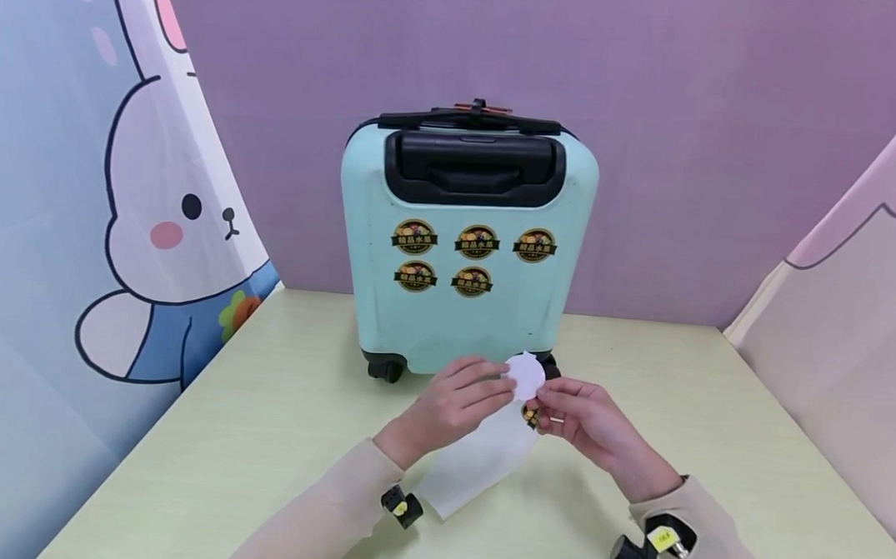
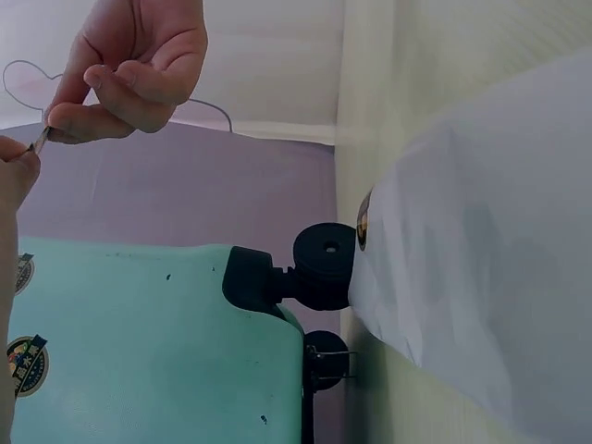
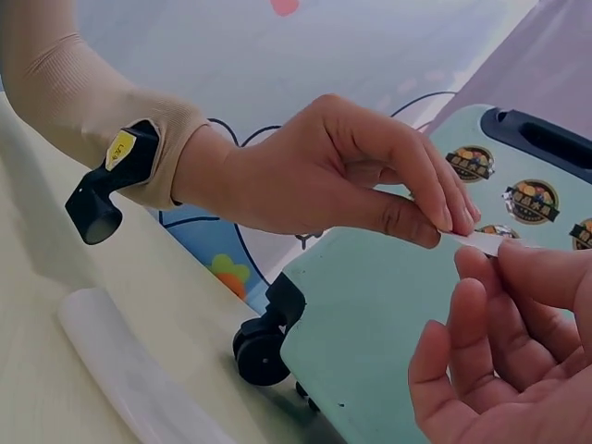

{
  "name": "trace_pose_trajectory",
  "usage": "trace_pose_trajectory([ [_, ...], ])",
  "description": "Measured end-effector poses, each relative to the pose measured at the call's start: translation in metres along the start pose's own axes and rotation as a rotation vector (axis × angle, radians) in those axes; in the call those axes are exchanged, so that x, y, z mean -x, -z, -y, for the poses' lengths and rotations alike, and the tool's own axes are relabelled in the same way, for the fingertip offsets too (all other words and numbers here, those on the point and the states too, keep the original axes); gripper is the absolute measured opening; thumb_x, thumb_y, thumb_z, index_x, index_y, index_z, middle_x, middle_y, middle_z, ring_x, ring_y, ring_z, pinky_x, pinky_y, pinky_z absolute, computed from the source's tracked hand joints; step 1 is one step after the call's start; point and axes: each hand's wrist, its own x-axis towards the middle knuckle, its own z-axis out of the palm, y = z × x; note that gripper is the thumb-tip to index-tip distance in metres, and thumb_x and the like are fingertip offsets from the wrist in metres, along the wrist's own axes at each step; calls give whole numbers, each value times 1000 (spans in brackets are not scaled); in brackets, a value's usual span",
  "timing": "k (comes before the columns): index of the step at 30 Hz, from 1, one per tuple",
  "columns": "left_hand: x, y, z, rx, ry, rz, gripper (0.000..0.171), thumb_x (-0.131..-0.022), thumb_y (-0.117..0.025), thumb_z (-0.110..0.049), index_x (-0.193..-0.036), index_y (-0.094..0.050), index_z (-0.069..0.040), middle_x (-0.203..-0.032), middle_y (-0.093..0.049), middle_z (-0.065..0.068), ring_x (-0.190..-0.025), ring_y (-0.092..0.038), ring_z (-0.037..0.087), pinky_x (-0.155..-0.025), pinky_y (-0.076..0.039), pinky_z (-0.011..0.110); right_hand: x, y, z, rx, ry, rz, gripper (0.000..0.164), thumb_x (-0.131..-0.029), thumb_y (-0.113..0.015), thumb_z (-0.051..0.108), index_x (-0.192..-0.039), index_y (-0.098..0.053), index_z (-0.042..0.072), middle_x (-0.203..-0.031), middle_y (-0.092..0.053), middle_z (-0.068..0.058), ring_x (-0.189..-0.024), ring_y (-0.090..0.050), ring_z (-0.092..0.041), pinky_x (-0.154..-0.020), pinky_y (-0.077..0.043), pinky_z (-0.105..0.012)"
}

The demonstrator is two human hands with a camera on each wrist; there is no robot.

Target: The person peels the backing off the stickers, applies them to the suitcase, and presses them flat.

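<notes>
A round sticker is held up in front of the suitcase, its white side toward the head camera. My left hand pinches its left edge between thumb and fingers, as the right wrist view also shows. The right hand pinches its opposite edge between thumb and index finger, the other fingers curled below. Under the hands lies a white sticker sheet with a black-and-gold sticker near its far end. Behind stands a mint-green suitcase bearing several matching stickers in two rows.
The suitcase stands upright on black wheels on a pale table. A purple backdrop rises behind it. Printed cloth with a cartoon rabbit hangs at the left, and pale cloth at the right.
</notes>
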Motion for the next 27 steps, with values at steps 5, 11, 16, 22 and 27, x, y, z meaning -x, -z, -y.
trace_pose_trajectory([
  [5,-1,3,2,0,-39,-4,22,-102,-55,-5,-106,-77,-7,-112,-73,2,-112,-65,18,-99,-50,33,0,7,-1,4,-16,98,28,-102,-51,1,-98,-75,14,-95,-74,0,-79,-67,-10,-77,-57,-25],
  [11,-2,4,5,1,-84,-23,22,-102,-55,-4,-107,-77,-8,-113,-73,2,-112,-66,18,-98,-51,33,0,15,-3,0,-12,209,30,-102,-48,-2,-101,-74,12,-96,-73,0,-82,-68,-9,-76,-57,-24],
  [16,-3,5,5,27,-108,-26,21,-101,-57,-4,-107,-77,-8,-113,-73,3,-112,-66,18,-99,-51,33,0,18,-3,7,-23,265,33,-102,-46,-5,-107,-74,11,-99,-74,-1,-83,-67,-9,-78,-57,-23],
  [22,-2,6,4,52,-124,-8,20,-100,-59,-5,-107,-77,-9,-115,-72,2,-113,-65,18,-101,-49,34,3,23,-1,58,-27,297,34,-99,-50,-7,-111,-74,13,-104,-74,-1,-86,-67,-10,-80,-57,-24],
  [27,-1,6,5,81,-85,-39,20,-100,-58,-4,-106,-77,-8,-113,-73,3,-112,-66,18,-98,-51,33,6,30,3,135,-24,279,41,-96,-50,-12,-115,-74,14,-107,-74,-1,-88,-68,-12,-81,-57,-27],
])
